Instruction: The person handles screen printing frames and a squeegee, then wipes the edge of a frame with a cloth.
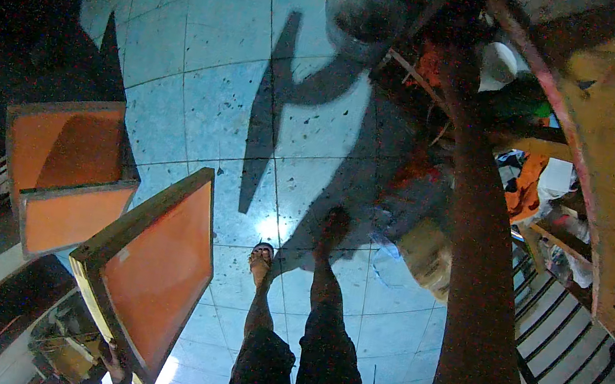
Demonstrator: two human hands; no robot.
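Holding framed orange panel [161, 273] at lower left of picture, tilted, clamping fingers of left hand [117, 364] on lower edge. Extending right arm [481, 305] toward upper right, probably ending right hand [456, 58] among dark clutter; too dark there, can't tell if fingers apart or together. Showing two more orange panels [73, 216] at left, round grey pot [364, 9] at top centre, black-barred rack [559, 351] at right. Standing on blue tiled floor [207, 108].

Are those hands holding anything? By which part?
Left hand: an orange framed panel, by its lower edge near the corner. Right arm ends in shadow; can't tell.
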